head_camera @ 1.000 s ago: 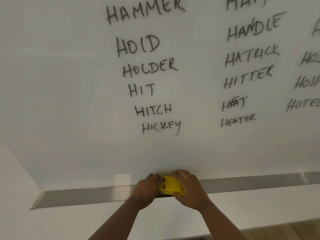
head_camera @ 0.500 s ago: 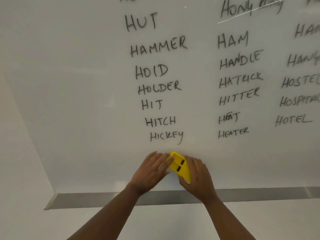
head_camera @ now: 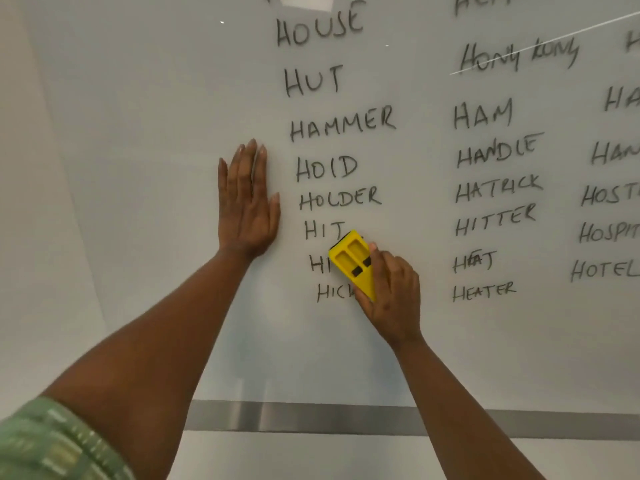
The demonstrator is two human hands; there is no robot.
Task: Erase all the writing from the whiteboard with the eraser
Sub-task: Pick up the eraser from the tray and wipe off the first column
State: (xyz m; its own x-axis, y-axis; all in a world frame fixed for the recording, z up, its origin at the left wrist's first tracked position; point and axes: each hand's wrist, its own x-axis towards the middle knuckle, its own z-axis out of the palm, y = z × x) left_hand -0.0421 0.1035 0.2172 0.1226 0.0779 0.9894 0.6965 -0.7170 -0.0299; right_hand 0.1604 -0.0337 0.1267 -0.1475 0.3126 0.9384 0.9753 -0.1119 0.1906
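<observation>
**Yellow eraser held against the left column of words**

Nearest the camera, a green patterned sleeve of woven-looking cloth covers the upper left arm, below and left of the eraser. Farther out, a flat brushed-metal tray runs along the foot of the whiteboard, well below the eraser.

The eraser is a wedge-like block of smooth yellow plastic with two recessed rectangular panels and two small dark slots on its back, and a dark pad showing at its upper edge. It lies tilted on the glossy white board, covering the end of "HIT", most of the word under it, of which only "HI" shows, and the tail of the next, where "HICK" can be read. The right hand grips it from the lower right, fingers curled round its side and thumb under its lower edge.

The left hand lies flat on the board up and to the left of the eraser, fingers straight and close together, holding nothing.

Above the eraser, in black marker capitals: "HOLDER", "HOID", "HAMMER", "HUT", "HOUSE". To its right: "HEATER", a smudged "HEAT", "HITTER", "HATRICK", "HANDLE", "HAM" and a cursive "Hong Kong" crossed by a thin pale line. Farther right, partly cut off: "HOTEL", "HOSPIT", "HOST".
</observation>
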